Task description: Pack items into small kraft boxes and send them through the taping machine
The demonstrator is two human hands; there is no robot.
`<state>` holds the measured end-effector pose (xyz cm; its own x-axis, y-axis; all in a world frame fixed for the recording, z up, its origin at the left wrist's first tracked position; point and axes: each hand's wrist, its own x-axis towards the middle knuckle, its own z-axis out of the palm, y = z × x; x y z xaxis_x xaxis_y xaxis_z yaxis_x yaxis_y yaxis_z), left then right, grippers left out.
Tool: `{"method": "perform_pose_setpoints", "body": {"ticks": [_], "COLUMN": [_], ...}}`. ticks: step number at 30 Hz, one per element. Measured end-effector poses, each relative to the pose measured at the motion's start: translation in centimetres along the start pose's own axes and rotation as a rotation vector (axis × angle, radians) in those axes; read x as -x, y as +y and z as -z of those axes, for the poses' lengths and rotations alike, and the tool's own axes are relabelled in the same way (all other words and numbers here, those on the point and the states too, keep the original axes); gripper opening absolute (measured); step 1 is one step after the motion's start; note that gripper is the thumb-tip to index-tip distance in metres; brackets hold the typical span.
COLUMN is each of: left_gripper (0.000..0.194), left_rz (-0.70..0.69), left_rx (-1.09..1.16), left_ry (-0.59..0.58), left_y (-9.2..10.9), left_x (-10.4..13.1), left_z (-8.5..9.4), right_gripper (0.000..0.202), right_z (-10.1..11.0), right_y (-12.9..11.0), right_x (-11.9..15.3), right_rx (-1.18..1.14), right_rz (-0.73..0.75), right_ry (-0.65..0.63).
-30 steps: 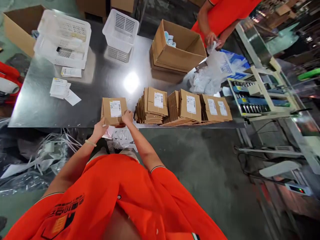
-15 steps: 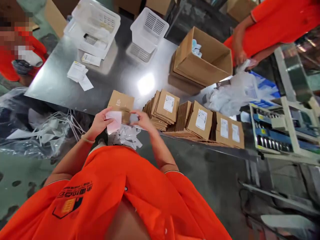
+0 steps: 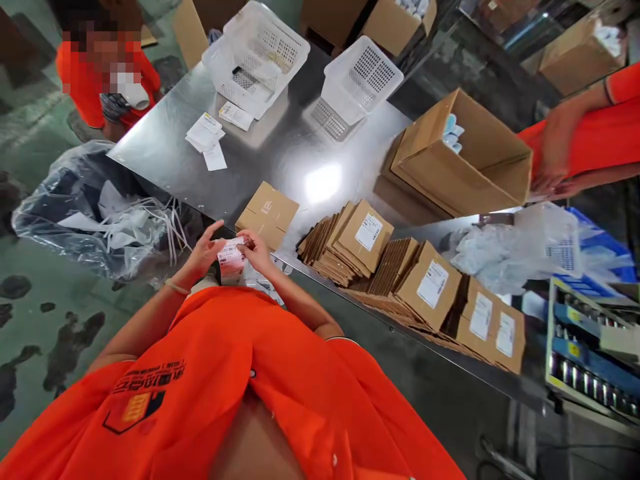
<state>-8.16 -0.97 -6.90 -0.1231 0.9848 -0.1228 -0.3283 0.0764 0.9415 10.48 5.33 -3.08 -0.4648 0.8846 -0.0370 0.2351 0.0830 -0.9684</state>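
Observation:
In front of my waist, both hands are at a small white printed label point(image 3: 231, 257). My left hand point(image 3: 202, 256) is at its left edge, the thumb against it and the index finger raised away. My right hand point(image 3: 256, 252) pinches the upper right edge between thumb and fingers. Just beyond the hands, a flat folded cardboard carton point(image 3: 269, 213) with pale print lies on the metal table's near edge, untouched. Right of it stand leaning stacks of flat cartons, the nearest topped by a labelled carton point(image 3: 367, 235).
On the metal table point(image 3: 165, 160) stand white plastic baskets point(image 3: 363, 77), loose paper slips point(image 3: 205, 133) and an open cardboard box point(image 3: 440, 167). Left below hangs a plastic-lined bin point(image 3: 65, 220) with paper strips. One co-worker is at far left, another's arms at right.
The view has swung, so the table things sit farther right. My right hand has come from over the carton to the label, which now shows its printed face.

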Motion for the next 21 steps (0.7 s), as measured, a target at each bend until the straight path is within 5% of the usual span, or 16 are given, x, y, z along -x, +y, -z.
{"method": "perform_pose_setpoints", "body": {"ticks": [3,10,15,21], "left_gripper": [0.076,0.064,0.068,0.064], "left_rz": [0.074,0.215,0.432,0.463], "left_rx": [-0.042,-0.107,-0.121,-0.090], "left_ry": [-0.027,-0.097,-0.258,-0.196], "left_y": [0.6,-0.2,-2.1,-3.8], "left_x": [0.5,-3.2,-4.8,-6.1], "left_z": [-0.9,-3.0,-4.0,-5.6], "right_gripper": [0.019,0.016,0.013,0.015], "right_z": [-0.2,2.3,8.6,13.0], "right_y": [0.2,0.9,0.1,0.0], "right_x": [0.4,1.4,-5.3,-12.2], "right_rx": [0.098,0.331,0.403,0.639], "right_rz": [0.006,0.146,0.031,-0.232], "right_ry": [0.041,0.335,0.568,0.588]}}
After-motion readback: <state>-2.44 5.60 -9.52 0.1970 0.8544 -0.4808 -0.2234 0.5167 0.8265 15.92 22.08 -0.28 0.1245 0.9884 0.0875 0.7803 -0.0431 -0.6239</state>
